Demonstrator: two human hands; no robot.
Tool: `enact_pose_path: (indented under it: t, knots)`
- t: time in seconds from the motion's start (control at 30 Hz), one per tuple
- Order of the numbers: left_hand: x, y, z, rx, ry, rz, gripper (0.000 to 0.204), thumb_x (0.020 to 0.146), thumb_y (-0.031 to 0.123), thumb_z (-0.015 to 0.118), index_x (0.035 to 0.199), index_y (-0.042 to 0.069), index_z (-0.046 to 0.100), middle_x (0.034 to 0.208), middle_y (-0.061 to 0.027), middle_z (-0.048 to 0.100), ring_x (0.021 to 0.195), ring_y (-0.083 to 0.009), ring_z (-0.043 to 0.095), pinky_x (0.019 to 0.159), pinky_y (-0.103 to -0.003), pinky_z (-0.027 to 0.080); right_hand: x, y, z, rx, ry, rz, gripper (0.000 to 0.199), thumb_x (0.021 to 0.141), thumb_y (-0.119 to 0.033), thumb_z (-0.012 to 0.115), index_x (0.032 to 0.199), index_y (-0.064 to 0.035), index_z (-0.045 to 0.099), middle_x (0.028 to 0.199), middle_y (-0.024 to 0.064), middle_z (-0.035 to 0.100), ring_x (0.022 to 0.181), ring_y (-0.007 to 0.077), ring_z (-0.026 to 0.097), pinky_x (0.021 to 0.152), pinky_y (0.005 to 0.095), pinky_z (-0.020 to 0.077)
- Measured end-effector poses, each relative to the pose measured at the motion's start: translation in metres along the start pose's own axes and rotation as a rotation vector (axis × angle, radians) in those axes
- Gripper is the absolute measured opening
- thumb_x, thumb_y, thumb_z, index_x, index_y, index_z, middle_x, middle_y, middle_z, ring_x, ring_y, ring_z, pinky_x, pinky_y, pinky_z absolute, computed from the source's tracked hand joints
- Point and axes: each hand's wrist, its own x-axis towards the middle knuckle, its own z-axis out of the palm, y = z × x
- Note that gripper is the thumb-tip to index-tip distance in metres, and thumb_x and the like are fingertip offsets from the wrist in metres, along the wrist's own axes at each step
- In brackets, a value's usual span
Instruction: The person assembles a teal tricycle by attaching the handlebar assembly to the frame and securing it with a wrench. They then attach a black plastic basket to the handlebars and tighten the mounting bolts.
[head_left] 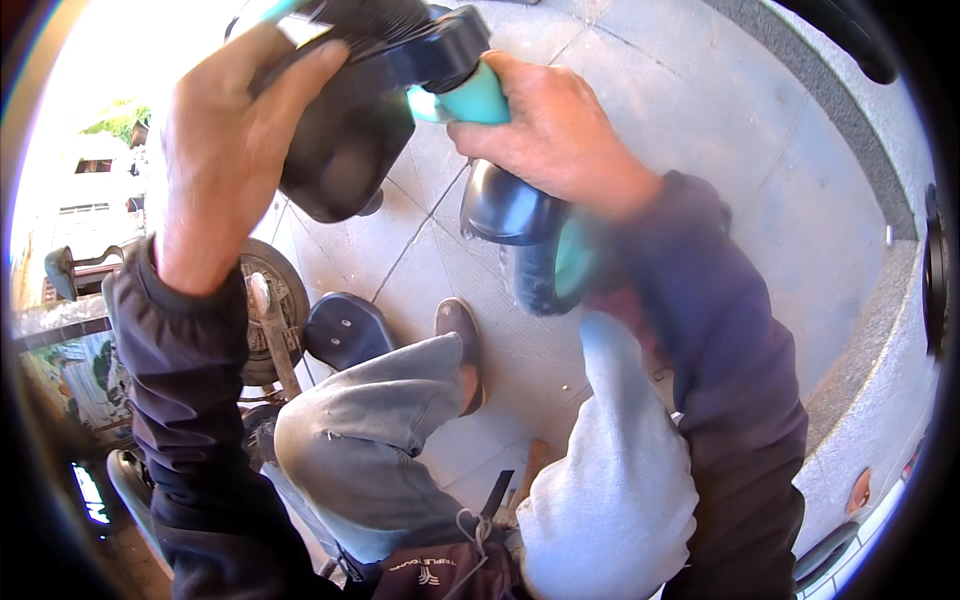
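A teal and black power tool (470, 100) is held up close to the camera, over my knees. My left hand (225, 130) wraps the bulky black end of it (345, 150) at the upper left. My right hand (560, 130) grips the teal handle and the rounded black and teal body (530, 235) below it. Both forearms wear dark sleeves. Which kind of tool it is I cannot tell.
I sit over a grey tiled pavement (700, 130), knees in light grey trousers (380, 440), one brown shoe (462, 335) on the tiles. A dark round seat or pad (345, 330) and a wheel-like metal disc (270, 305) stand at the left. A curved stone kerb (870, 330) runs at the right.
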Motion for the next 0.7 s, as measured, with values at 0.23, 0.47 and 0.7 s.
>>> enact_pose_path:
  t: [0.23, 0.47, 0.7]
  knots:
    - [0.034, 0.032, -0.033, -0.131, -0.179, 0.054, 0.033, 0.084, 0.017, 0.071, 0.111, -0.001, 0.068, 0.091, -0.0145, 0.068, 0.084, -0.022, 0.069, 0.077, -0.034, 0.055, -0.008, -0.03, -0.028, 0.279, 0.004, 0.151, 0.039, 0.073, -0.032, 0.069, 0.092, 0.0023, 0.068, 0.074, 0.016, 0.069, 0.068, 0.03, 0.068, 0.071, 0.0394, 0.0537]
    - [0.074, 0.088, -0.053, -0.099, -0.051, -0.105, 0.023, 0.078, 0.013, 0.076, 0.071, -0.005, 0.064, 0.061, -0.0142, 0.06, 0.058, -0.0165, 0.056, 0.054, -0.035, 0.046, -0.017, -0.071, -0.087, 0.359, -0.055, 0.313, 0.026, 0.08, -0.022, 0.071, 0.092, 0.0019, 0.069, 0.074, 0.0066, 0.066, 0.065, 0.0112, 0.063, 0.062, 0.0281, 0.0507]
    - [0.083, 0.091, -0.063, -0.131, -0.016, 0.011, 0.026, 0.076, 0.015, 0.08, 0.072, -0.005, 0.064, 0.064, -0.0182, 0.06, 0.059, -0.0214, 0.057, 0.059, -0.037, 0.048, -0.025, -0.094, -0.11, 0.323, -0.073, 0.378, 0.029, 0.079, -0.024, 0.071, 0.088, 0.0037, 0.07, 0.074, 0.0084, 0.066, 0.063, 0.0125, 0.061, 0.06, 0.0291, 0.0493]
